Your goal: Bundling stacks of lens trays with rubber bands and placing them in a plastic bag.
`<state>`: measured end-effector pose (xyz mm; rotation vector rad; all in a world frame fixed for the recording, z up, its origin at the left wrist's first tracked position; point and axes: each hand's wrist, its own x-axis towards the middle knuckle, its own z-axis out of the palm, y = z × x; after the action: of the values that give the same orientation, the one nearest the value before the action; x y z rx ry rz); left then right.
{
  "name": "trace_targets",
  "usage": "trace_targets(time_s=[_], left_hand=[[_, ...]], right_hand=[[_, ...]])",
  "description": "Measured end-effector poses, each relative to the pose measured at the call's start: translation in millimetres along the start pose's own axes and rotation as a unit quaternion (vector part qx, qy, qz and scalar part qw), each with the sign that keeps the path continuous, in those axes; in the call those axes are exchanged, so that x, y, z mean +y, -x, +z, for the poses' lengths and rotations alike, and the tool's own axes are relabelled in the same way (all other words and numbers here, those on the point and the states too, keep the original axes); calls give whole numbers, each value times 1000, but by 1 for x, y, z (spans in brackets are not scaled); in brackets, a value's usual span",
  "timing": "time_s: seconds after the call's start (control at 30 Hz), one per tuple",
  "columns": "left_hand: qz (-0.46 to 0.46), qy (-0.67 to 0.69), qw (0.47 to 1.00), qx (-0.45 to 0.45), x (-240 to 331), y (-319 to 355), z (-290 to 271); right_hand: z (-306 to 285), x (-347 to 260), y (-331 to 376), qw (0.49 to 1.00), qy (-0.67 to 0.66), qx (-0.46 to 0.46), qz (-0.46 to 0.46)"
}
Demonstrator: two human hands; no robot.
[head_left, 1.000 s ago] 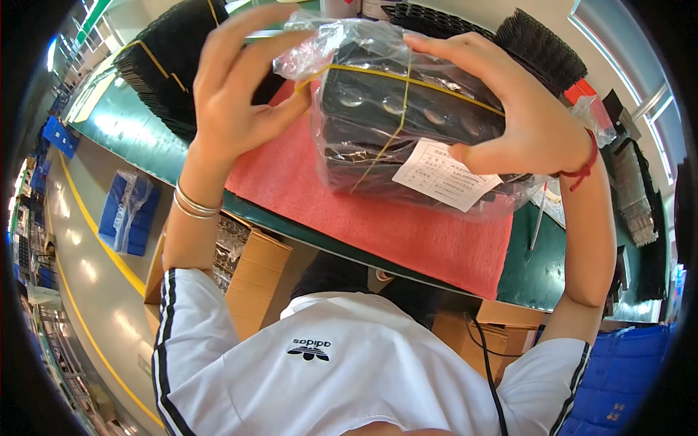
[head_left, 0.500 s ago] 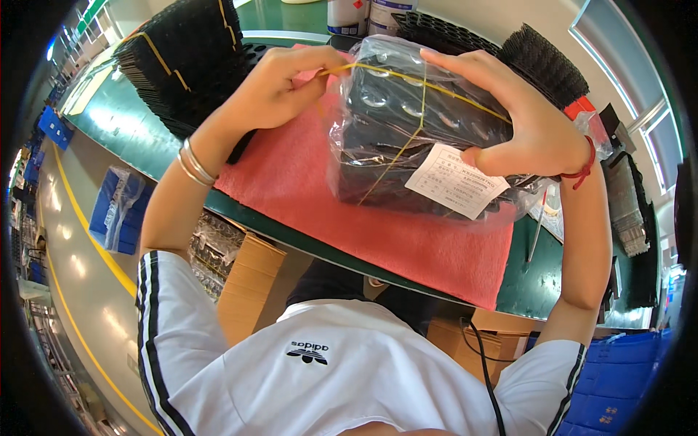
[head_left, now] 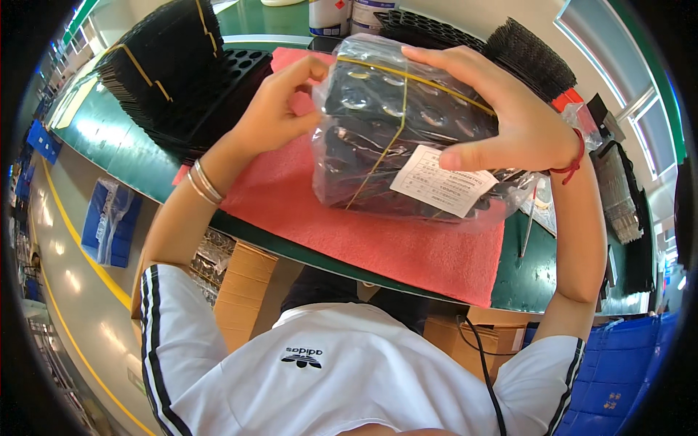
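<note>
While the right hand [head_left: 512, 120] spans the package [head_left: 363, 149], the left hand [head_left: 278, 109] curls alongside

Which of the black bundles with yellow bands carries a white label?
The plastic-wrapped bundle over the red cloth, held by the right hand; a white label sits on it. The banded black stack at left shows no label or wrapping.

Blue crate [head_left: 125, 227], seemingly white containers [head_left: 329, 18].

A green bench [head_left: 538, 280] carries a red cloth [head_left: 378, 243] (beneath a plastic-wrapped black bundle [head_left: 356, 149]), stacked black trays [head_left: 145, 91] at left, and 2 containers [head_left: 329, 17] beyond.
</note>
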<state>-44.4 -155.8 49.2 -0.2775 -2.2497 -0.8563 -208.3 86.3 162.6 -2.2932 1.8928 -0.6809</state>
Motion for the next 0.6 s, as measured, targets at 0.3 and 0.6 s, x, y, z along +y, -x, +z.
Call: trace_targets(time_s=[0.3, 0.6], left_hand=[[23, 33, 997, 63, 39, -39, -52], [283, -187, 921, -190, 139, -140, 59]], right_hand=[[-48, 40, 60, 948, -145, 274, 67], [37, 36, 125, 803, -285, 423, 307]])
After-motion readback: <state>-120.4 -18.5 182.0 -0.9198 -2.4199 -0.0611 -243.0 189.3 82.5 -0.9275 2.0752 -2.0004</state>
